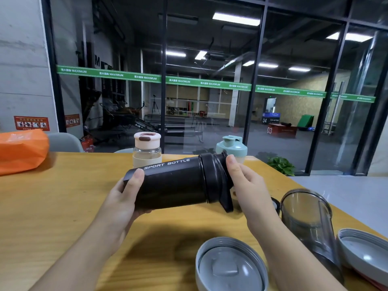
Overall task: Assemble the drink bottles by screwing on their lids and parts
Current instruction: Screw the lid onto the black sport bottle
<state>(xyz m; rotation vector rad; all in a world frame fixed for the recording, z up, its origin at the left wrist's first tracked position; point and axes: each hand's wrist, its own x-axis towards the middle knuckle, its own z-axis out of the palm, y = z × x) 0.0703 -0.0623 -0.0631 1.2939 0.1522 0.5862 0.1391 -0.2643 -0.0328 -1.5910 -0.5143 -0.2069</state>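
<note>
A black bottle (174,183) marked SPORT BOTTLE lies on its side in the air above the wooden table (63,206). My left hand (126,194) grips its base end, thumb on top. My right hand (245,181) holds the black lid (216,179) at the bottle's right end, fingers curled round it. A clear grey bottle body (308,223) stands open-topped at the right. A grey lid (231,267) lies upside down at the front, and another grey part (365,250) lies at the far right.
A clear bottle with a cream lid (147,150) and a mint-green bottle (232,147) stand at the table's far edge. An orange bag (23,150) lies at the back left. Behind is a glass wall, and the table's right edge runs past the grey parts.
</note>
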